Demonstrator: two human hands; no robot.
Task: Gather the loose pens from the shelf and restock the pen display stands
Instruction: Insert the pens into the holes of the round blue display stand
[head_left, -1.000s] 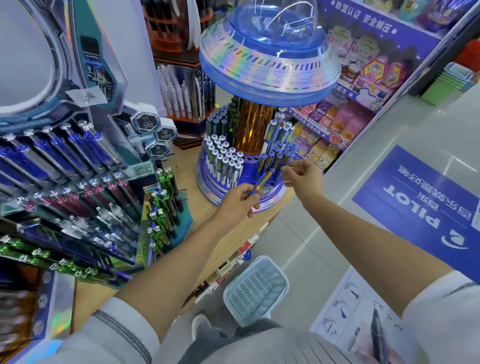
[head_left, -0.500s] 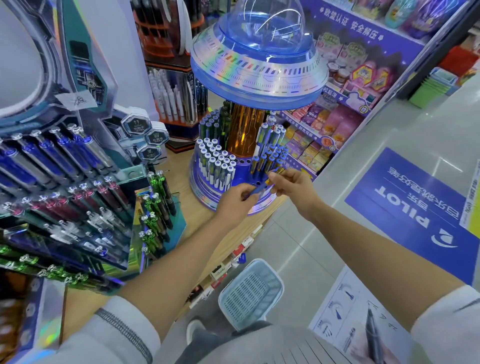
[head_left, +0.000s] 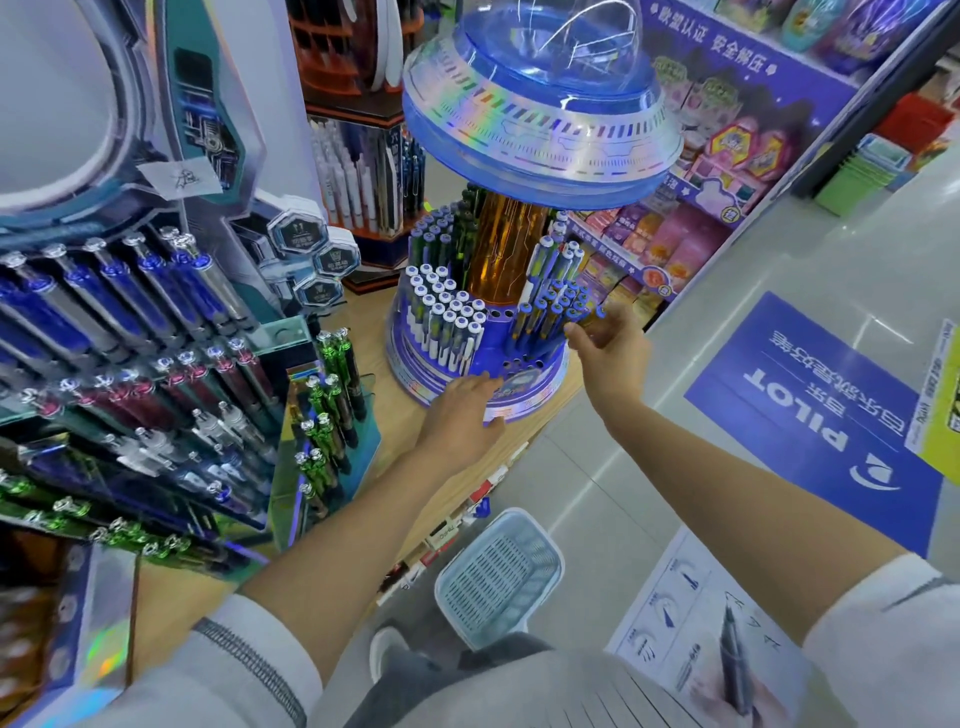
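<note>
- Round pen display stand (head_left: 524, 387): stands on the wooden shelf (head_left: 389, 415) near its front edge, with an amber centre column (head_left: 501, 249) and a blue domed top (head_left: 540, 119).
- Stock on the stand: white-capped pens (head_left: 447, 322) stand upright in a block on the left. Blue-capped pens (head_left: 545, 312) are clustered on the right. Open sockets show in the blue tier between and below the two groups.
- Left hand (head_left: 457, 415): the fingers are extended and lie against the lower front rim of the stand base. The grip is slack and holds nothing.
- Right hand (head_left: 610, 348): it is at the right edge of the blue-capped cluster, with fingers and thumb curled. The grip is closed on a single pen (head_left: 598, 314), whose blue cap shows above the fingers. The barrel is mostly hidden and blurred.
- Tiered rack (head_left: 130, 322): stands at the left of the shelf and carries rows of tilted blue, maroon and silver pens. Green pens (head_left: 327, 405) stand on its near corner, just beside the round stand.
- Floor: a pale blue basket (head_left: 498, 577) sits below the shelf edge, and a blue PILOT sticker (head_left: 810, 415) lies to the right.
</note>
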